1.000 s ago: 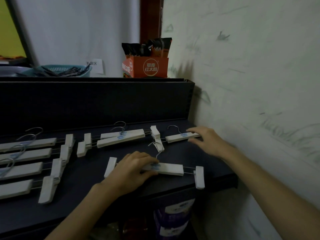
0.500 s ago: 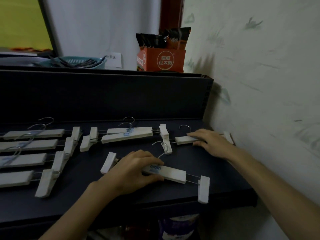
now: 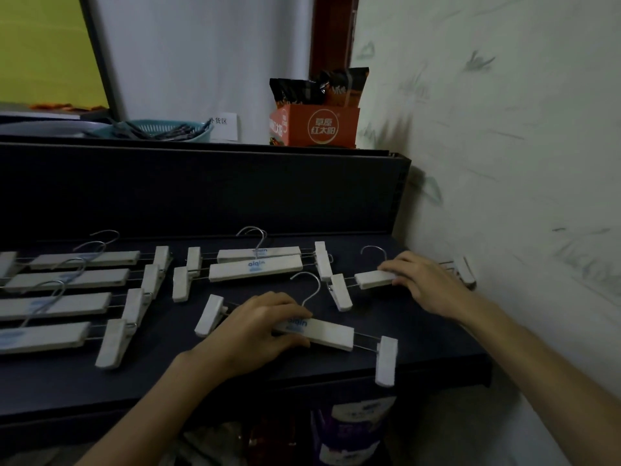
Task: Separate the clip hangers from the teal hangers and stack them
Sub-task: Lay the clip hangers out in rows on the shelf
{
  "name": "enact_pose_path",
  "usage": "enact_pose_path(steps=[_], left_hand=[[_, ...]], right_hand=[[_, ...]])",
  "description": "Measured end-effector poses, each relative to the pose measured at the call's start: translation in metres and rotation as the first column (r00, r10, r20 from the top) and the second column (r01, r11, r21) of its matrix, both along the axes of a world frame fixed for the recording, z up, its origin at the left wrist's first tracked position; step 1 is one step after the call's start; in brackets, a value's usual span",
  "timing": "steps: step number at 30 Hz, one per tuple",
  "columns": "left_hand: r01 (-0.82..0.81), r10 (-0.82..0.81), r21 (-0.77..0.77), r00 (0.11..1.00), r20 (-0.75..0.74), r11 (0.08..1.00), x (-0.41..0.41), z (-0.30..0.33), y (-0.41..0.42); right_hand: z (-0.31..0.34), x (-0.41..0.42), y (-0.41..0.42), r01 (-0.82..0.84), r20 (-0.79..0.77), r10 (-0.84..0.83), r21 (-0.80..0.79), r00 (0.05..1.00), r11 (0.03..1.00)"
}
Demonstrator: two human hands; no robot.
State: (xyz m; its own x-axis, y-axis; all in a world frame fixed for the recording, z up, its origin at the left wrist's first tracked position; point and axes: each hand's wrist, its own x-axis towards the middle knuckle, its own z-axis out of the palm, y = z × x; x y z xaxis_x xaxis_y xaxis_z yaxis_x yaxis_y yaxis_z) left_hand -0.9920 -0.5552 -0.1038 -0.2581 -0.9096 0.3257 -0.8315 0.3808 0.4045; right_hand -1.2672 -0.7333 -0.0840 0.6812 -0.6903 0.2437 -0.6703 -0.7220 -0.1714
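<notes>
Several white clip hangers with metal hooks lie on a dark shelf (image 3: 235, 371). My left hand (image 3: 258, 327) grips the bar of the nearest clip hanger (image 3: 331, 332), fingers curled over it and thumb under the front edge. My right hand (image 3: 426, 280) holds the bar of another clip hanger (image 3: 373, 279) beside the wall, covering its right half. Two more hangers (image 3: 255, 265) lie together behind my left hand. A row of several (image 3: 67, 280) lies at the left. No teal hanger is visible on the shelf.
A dark back panel (image 3: 201, 190) rises behind the shelf. On top of it stand a teal basket (image 3: 161, 129) with dark items and an orange box (image 3: 319, 126) of packets. A pale wall (image 3: 504, 163) closes the right side. Packaged goods sit below the shelf.
Both hands stay on their hangers. The nearest hanger has turned slightly, its right end swinging toward the front edge. My view has shifted.
</notes>
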Motion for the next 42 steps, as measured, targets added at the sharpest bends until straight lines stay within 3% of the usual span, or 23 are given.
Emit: enact_pose_path(steps=[9, 19, 28, 42], left_hand=[[0.013, -0.012, -0.062, 1.000, 0.021, 0.998, 0.016, 0.005, 0.041], [-0.088, 0.099, -0.126, 0.991, 0.087, 0.988, 0.048, 0.016, 0.111], [-0.267, 0.283, -0.161, 0.955, 0.085, 0.950, 0.085, 0.013, 0.168], [-0.398, 0.423, -0.222, 0.903, 0.076, 0.890, 0.127, 0.013, 0.177]], right_hand=[[0.003, -0.003, 0.055, 0.068, 0.071, -0.071, 0.050, 0.995, 0.996], [0.015, 0.026, 0.118, 0.077, 0.191, -0.052, -0.123, 0.980, 0.989], [0.005, 0.083, 0.157, 0.125, 0.134, -0.104, -0.155, 0.985, 0.980], [-0.007, 0.175, 0.158, -0.007, 0.075, 0.015, -0.111, 0.997, 0.994]])
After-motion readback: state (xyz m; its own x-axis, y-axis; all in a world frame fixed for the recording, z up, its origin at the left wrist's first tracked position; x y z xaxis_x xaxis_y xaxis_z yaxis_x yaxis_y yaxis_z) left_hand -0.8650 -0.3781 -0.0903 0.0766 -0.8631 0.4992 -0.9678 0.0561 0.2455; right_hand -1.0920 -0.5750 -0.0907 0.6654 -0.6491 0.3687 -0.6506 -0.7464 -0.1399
